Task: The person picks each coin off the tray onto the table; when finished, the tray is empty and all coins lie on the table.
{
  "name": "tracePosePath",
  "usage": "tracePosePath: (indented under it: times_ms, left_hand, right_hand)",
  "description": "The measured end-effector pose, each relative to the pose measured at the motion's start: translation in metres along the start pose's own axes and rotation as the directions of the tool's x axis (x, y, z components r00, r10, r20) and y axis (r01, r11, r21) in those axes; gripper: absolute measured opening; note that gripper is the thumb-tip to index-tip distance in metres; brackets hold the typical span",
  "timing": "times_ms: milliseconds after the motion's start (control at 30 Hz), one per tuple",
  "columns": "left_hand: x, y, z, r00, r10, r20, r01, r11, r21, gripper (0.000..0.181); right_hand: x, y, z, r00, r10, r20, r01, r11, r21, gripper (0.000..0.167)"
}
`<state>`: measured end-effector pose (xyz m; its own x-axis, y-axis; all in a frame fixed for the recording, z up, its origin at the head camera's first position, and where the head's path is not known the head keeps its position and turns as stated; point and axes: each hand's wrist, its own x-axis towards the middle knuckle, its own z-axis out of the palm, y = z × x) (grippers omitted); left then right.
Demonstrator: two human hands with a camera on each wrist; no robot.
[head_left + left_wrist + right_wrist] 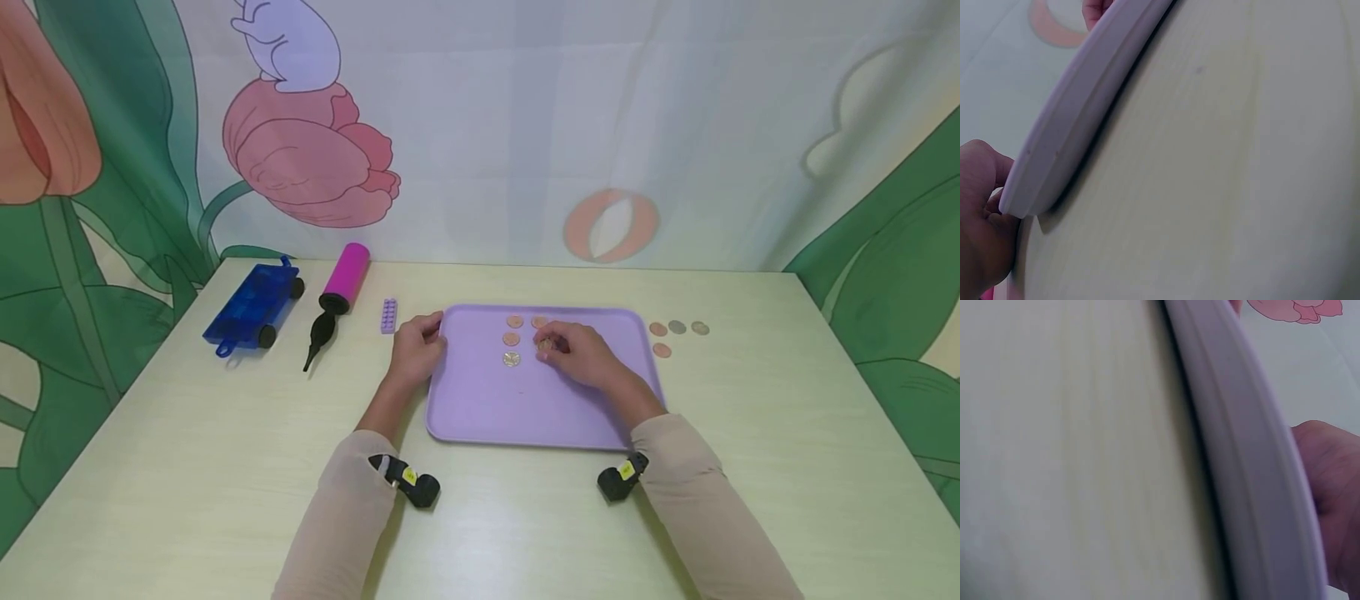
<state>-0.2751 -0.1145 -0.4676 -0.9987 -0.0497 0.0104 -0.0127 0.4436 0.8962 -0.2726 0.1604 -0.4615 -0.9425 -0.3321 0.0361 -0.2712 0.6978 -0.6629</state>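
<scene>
A lilac tray (480,412) lies flat on the table. At its upper left corner, my left hand (416,350) grips the rim; in the left wrist view the thumb and fingers meet around the tray's edge (1054,137). Over the tray, my right hand (587,357) pinches a coin (547,344), partly hidden by the fingertips. Left of that hand, copper coins (512,339) and a silvery-gold coin (512,359) lie in a column. Another copper coin (539,322) is just behind the fingers. In the right wrist view, the tray's side hides the fingers.
Right of the tray lie several loose coins (677,327), copper and silver. To the left are a small purple toy brick (388,317), a pink and black hand pump (347,279) and a translucent blue toy cart (255,307). A printed curtain (480,167) hangs behind the table.
</scene>
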Motion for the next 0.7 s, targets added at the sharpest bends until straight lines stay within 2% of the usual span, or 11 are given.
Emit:
tracePosePath:
  times_ms: [300, 533, 700]
  left_hand:
    - [0.000, 0.000, 0.000, 1.000, -0.004, 0.005, 0.004, 1.000, -0.008, 0.049]
    - [0.002, -0.001, 0.000, 1.000, -0.007, 0.007, 0.007, 1.000, -0.003, 0.050]
    - [0.001, 0.000, 0.000, 1.000, -0.012, 0.012, 0.012, 1.000, -0.012, 0.049]
  right_hand:
    - [-0.007, 0.002, -0.002, 0.999, 0.010, -0.053, -0.009, 1.000, 0.030, 0.028]
    - [-0.012, 0.003, -0.010, 0.996, -0.032, -0.085, 0.036, 0.998, 0.049, 0.030]
    - [-0.015, 0.006, -0.017, 0.995, -0.013, -0.102, 0.020, 0.997, 0.070, 0.032]
